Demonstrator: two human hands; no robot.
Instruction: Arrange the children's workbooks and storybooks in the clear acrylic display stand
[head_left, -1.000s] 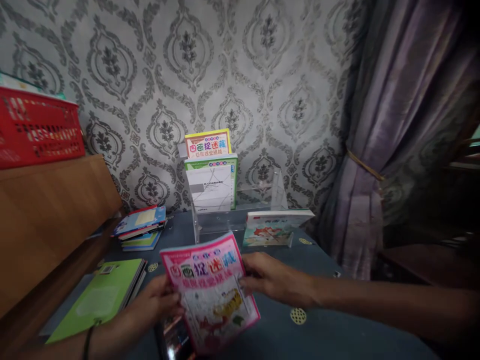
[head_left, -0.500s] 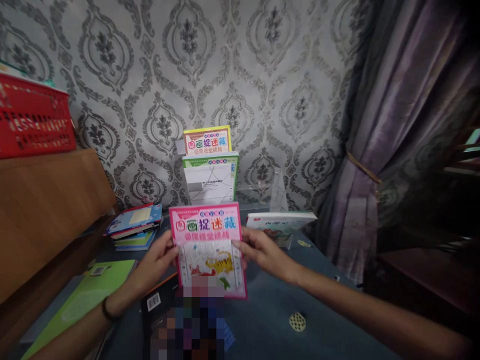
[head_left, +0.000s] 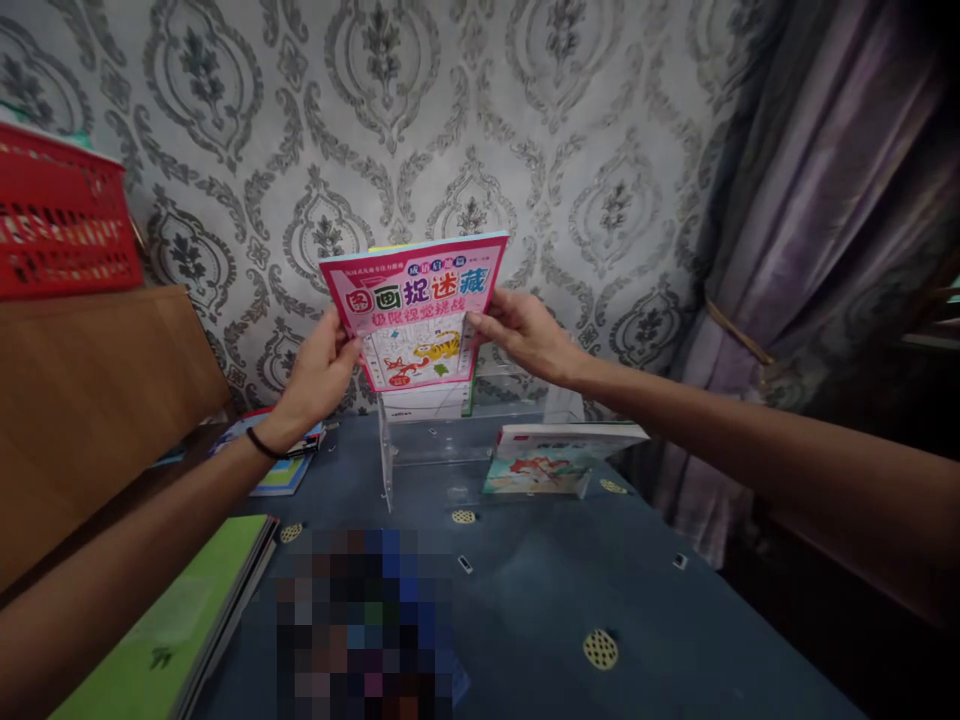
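Between both hands I hold a pink picture book (head_left: 420, 310), its cover facing me, with a yellow tiger and a red fox drawn on it. My left hand (head_left: 319, 365) pinches its left edge and my right hand (head_left: 525, 335) grips its right edge. The book is raised and tilted in front of a clear stand (head_left: 424, 450), hiding most of the books behind it. A yellow top edge (head_left: 390, 247) and a white sheet (head_left: 424, 405) peek out around it. On the stand's lower right rests another book (head_left: 544, 465) with a pale cover.
A green book (head_left: 187, 600) lies on a pile at the lower left, with more stacked books (head_left: 281, 475) behind. A red basket (head_left: 64, 215) sits on a wooden box (head_left: 97, 400) at left. A blurred-out patch covers something on the blue tablecloth (head_left: 540, 580). A curtain (head_left: 757, 280) hangs at right.
Both hands have lifted the pink book up and away from me, so it now covers the books on the stand. Its top has tilted, and the lower stand has come into sight.
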